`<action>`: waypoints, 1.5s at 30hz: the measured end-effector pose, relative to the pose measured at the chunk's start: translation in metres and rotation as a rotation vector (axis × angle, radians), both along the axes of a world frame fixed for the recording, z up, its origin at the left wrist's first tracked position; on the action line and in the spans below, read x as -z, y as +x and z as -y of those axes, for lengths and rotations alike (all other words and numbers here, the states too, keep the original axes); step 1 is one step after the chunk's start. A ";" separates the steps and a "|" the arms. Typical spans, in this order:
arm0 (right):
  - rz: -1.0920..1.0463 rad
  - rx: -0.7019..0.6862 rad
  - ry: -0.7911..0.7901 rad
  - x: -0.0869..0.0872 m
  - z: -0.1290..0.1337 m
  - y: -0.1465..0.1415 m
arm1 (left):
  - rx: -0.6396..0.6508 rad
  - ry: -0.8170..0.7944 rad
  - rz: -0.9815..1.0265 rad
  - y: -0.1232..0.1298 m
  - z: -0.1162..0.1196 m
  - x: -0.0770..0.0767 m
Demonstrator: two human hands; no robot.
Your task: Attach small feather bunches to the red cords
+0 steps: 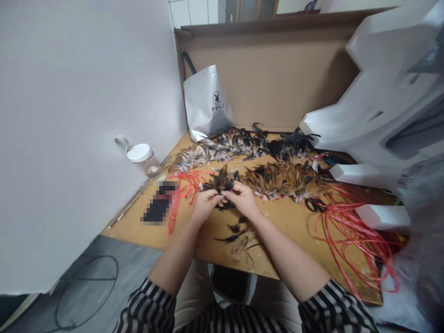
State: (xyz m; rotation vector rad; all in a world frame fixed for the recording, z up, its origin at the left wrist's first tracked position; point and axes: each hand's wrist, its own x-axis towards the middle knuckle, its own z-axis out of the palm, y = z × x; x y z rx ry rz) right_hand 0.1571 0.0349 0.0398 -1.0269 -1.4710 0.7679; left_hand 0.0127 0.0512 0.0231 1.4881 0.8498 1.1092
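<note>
My left hand and my right hand meet over the middle of the table, fingers pinched together on a small bunch of dark feathers. The feather tips point away from me. Just beyond my right hand lies a thick row of brown feathers. A few loose feathers rest on the table nearer to me, below my hands. Left of the held bunch, thin red plastic strips are spread out. Whether a strip is between my fingertips I cannot make out.
A long pile of speckled feathers lies at the back, beside a silver bag. A lidded clear jar stands at left by the white wall. Red strips and black-handled scissors lie right, near white foam pieces.
</note>
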 end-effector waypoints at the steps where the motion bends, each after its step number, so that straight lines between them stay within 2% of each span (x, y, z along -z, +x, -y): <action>1: 0.018 0.019 0.008 0.000 0.000 0.000 | 0.000 -0.010 0.002 0.001 0.000 0.000; 5: 0.074 0.047 0.020 -0.002 0.000 0.001 | -0.010 -0.057 0.018 0.002 0.002 -0.002; 12: 0.069 -0.083 -0.073 0.001 -0.003 0.007 | 0.045 -0.123 0.033 0.002 0.000 0.006; 16: -0.033 -0.075 -0.094 0.008 -0.006 0.005 | -0.044 -0.224 0.198 0.003 -0.005 0.011; 19: 0.031 -0.030 0.011 0.008 -0.004 0.004 | -0.048 -0.329 0.386 0.003 -0.006 0.007; 23: 0.309 0.046 0.241 0.004 0.002 0.006 | -0.012 -0.443 0.515 0.006 -0.001 0.000; 28: 0.610 0.110 0.368 0.003 0.003 0.011 | 0.007 -0.496 0.542 0.011 0.006 -0.002; 33: 0.665 0.139 0.418 0.005 0.003 0.013 | -0.003 -0.484 0.516 0.012 0.011 -0.003; 40: 0.598 0.123 0.312 0.000 0.003 0.014 | -0.078 -0.399 0.450 0.007 0.009 -0.005; 45: 0.611 0.046 0.107 -0.007 -0.006 0.035 | -0.154 -0.372 0.583 -0.007 -0.009 0.000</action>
